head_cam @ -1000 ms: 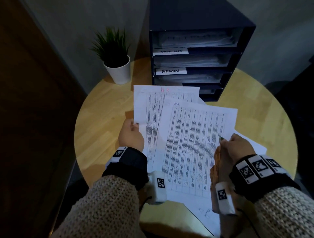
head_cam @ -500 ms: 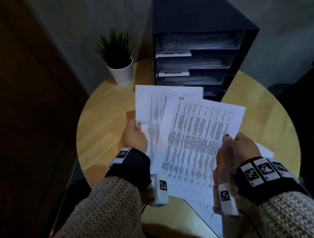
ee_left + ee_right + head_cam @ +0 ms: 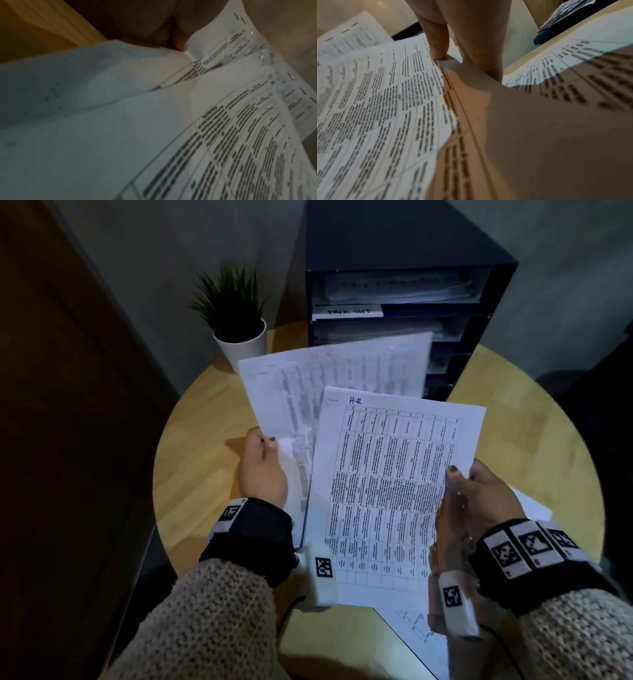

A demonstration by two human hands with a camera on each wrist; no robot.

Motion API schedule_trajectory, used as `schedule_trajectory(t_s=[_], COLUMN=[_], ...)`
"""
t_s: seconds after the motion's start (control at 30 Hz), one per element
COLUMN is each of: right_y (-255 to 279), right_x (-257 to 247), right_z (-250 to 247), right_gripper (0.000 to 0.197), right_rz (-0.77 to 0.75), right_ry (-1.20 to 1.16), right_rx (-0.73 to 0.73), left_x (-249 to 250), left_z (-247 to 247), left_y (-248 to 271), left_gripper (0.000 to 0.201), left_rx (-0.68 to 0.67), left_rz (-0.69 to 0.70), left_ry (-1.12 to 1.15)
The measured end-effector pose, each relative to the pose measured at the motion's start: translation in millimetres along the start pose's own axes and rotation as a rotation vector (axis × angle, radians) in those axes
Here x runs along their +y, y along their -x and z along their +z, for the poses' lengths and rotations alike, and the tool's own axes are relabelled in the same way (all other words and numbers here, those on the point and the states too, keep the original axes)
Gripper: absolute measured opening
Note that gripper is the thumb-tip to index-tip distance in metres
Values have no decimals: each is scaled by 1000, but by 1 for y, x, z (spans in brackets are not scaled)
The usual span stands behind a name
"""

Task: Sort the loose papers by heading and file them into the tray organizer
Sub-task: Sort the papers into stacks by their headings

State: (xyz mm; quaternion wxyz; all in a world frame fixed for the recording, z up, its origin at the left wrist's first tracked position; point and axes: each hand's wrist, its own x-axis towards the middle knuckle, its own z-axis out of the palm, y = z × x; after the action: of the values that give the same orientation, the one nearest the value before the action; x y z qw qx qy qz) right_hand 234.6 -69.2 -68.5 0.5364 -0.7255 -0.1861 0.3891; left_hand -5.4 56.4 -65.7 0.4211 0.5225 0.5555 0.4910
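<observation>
Round wooden counter (image 3: 191, 474) below: left hand (image 3: 262, 470) pinches the blurred sheet (image 3: 342, 371), tilted toward the tray organizer (image 3: 404, 302) at upper centre; right hand (image 3: 486, 498) grips the H-R sheet (image 3: 387, 491).

**Paper, wood, knit, matt black**

Thin white paper, matt, printed with grey tables: front sheet (image 3: 387, 494) at frame centre, rear sheet (image 3: 329, 381) above it, blurred. Pale wood with visible grain and a soft sheen across the round table (image 3: 191, 460). Matt black, smooth panels on the tray organizer (image 3: 411, 237) at upper centre (metal or plastic, impossible to tell). Smooth white planter (image 3: 245, 345), spiky green leaves, upper left of the organizer. Coarse beige knit on the sleeves (image 3: 212, 621) at bottom. Black cloth wristbands (image 3: 260, 529), with white, smooth marker blocks.
</observation>
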Motion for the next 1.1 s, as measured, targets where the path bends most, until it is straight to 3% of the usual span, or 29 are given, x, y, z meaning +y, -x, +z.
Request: schedule_trajectory(t_s=[0.1,0.33,0.4,0.47,0.53,0.6,0.67,0.73,0.8,0.87,1.0,1.1], right_y=[1,-4,-7,-7,-8,-12,-12,-10,-7,-4,2,-1], right_x=[-1,3,7,7,7,13,16,16,11,7,5,7], right_z=[-1,-3,-3,-4,-2,2,5,8,9,7,8,9], right_gripper=[32,21,18,28,14,13,13,17,25,35,44,46], right_rz=[-29,-66,-60,-39,-24,-2,-6,-10,3,-3,31,55], right_ry=[-11,-40,-17,-7,-9,-4,46,105,152,234,370,336], right_rx=[13,46,39,25,25,57,56,30,23,5,-119,-134], left_x=[-2,-2,-2,0,4,12,15,11,5,1,3,4], left_z=[8,14,15,16,17,18,18,18,17,15,0,-14], left_y=[5,21,21,21,23,28,33,36,35,28,9,0], left_gripper=[30,27,29,28,24,20,23,28,36,35,30,36], left_rx=[-120,-397,-419,-431,-405,-389,-420,-465,-427,-298,-71,3], left_rz=[42,-3,-52,-95,-125,-158,-152,-115,-97,-130,-170,-182], left_ry=[-18,-208,-153,-97,-9,96,55,-123,-279,-323,-256,-266])
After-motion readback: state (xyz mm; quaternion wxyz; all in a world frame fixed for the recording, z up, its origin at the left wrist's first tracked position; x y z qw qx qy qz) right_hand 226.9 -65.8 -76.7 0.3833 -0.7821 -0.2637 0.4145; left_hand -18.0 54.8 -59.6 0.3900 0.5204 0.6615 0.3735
